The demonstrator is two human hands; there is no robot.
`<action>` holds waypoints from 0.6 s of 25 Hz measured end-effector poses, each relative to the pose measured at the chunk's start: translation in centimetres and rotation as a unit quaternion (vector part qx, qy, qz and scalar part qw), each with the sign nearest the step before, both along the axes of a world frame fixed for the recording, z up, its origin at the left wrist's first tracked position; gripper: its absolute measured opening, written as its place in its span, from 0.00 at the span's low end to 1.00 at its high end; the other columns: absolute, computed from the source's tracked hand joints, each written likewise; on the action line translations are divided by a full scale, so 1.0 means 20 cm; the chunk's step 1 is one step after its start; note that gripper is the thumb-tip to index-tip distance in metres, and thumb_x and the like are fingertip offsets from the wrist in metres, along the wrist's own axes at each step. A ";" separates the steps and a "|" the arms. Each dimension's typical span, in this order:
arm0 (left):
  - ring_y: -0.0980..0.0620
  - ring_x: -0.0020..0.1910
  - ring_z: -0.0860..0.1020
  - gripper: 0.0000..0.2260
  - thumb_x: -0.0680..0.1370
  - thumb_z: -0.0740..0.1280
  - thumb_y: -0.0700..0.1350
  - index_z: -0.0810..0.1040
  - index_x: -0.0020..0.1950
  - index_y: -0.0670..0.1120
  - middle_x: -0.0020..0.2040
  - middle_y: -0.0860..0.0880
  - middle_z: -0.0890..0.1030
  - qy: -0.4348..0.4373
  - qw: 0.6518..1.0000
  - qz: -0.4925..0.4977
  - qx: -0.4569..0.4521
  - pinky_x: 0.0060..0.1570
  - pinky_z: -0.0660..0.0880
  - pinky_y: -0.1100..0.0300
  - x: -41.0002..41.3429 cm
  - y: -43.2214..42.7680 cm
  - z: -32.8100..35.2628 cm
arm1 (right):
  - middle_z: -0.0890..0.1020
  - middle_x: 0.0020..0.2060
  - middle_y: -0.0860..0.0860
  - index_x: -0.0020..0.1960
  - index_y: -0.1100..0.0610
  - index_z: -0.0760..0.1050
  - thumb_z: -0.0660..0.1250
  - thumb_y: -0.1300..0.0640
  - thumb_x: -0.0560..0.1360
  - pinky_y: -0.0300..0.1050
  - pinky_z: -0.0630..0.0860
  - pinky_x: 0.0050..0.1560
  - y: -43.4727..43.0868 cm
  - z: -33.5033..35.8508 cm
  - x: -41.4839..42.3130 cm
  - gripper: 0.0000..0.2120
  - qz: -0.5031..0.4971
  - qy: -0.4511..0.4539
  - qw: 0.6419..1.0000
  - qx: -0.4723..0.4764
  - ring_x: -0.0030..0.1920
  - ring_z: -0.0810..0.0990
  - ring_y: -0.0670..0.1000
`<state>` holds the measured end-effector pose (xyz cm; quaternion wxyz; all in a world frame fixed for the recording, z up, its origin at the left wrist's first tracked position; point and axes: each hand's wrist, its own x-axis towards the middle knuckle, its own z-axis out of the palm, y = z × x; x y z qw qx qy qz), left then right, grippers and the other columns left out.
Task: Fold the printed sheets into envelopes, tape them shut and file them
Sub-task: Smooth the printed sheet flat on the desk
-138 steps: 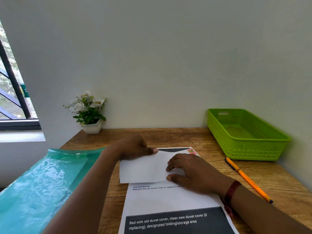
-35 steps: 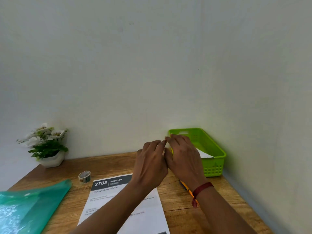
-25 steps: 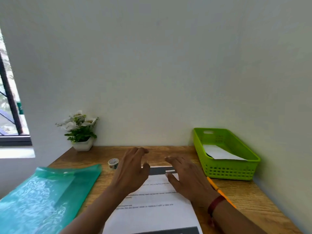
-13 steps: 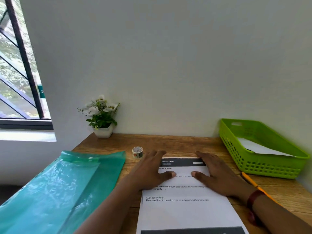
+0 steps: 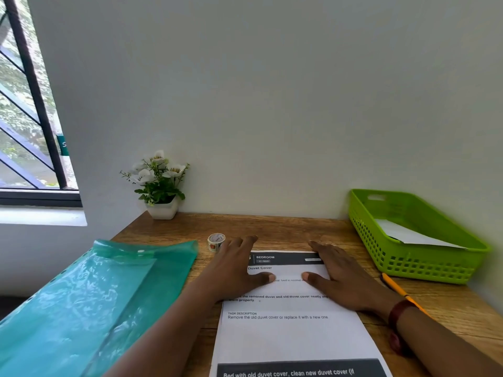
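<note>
If folding from here, watch for skew. Green folder (image 5: 89, 303) seems to overhang the counter (image 5: 285, 229) edge beside the left forearm, so could slide off with a nudge. Tape roll (image 5: 216, 242) just beside the left hand (image 5: 236, 270); could roll away if bumped. Left hand flat, fingers straight and apart, pressing the far left corner of the printed sheet (image 5: 294, 330). Right hand (image 5: 343, 278) likewise flat on the far right corner, gripping nothing. Near end unpinned: could shift and crease crooked. Pencil (image 5: 394, 287) just beside the right wrist, easily knocked. 1 folded envelope (image 5: 408, 235) already in the green basket (image 5: 419, 265).
</note>
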<state>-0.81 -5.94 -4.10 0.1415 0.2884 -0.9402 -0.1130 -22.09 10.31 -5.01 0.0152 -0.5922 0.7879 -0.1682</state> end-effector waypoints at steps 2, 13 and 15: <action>0.48 0.72 0.59 0.42 0.70 0.65 0.71 0.53 0.76 0.55 0.74 0.50 0.62 0.015 0.999 -0.004 -0.028 0.69 0.63 0.48 0.00 0.01 0.01 | 0.56 0.77 0.47 0.78 0.45 0.46 0.54 0.32 0.75 0.51 0.52 0.75 0.00 0.00 0.00 0.37 0.000 -0.002 1.000 0.005 0.77 0.50 0.48; 0.58 0.46 0.75 0.16 0.73 0.72 0.42 0.77 0.59 0.52 0.48 0.57 0.77 0.229 0.973 0.011 -0.038 0.44 0.71 0.63 0.01 0.00 0.07 | 0.57 0.76 0.47 0.77 0.48 0.50 0.57 0.34 0.76 0.46 0.52 0.74 0.00 -0.01 0.00 0.36 0.019 0.007 0.999 -0.043 0.76 0.51 0.47; 0.56 0.47 0.77 0.12 0.74 0.72 0.42 0.79 0.57 0.50 0.49 0.55 0.80 0.226 0.974 0.009 -0.030 0.46 0.74 0.60 0.01 -0.01 0.08 | 0.56 0.77 0.47 0.77 0.49 0.50 0.58 0.35 0.76 0.47 0.52 0.75 0.00 -0.02 -0.01 0.37 0.020 0.007 0.998 -0.060 0.76 0.50 0.47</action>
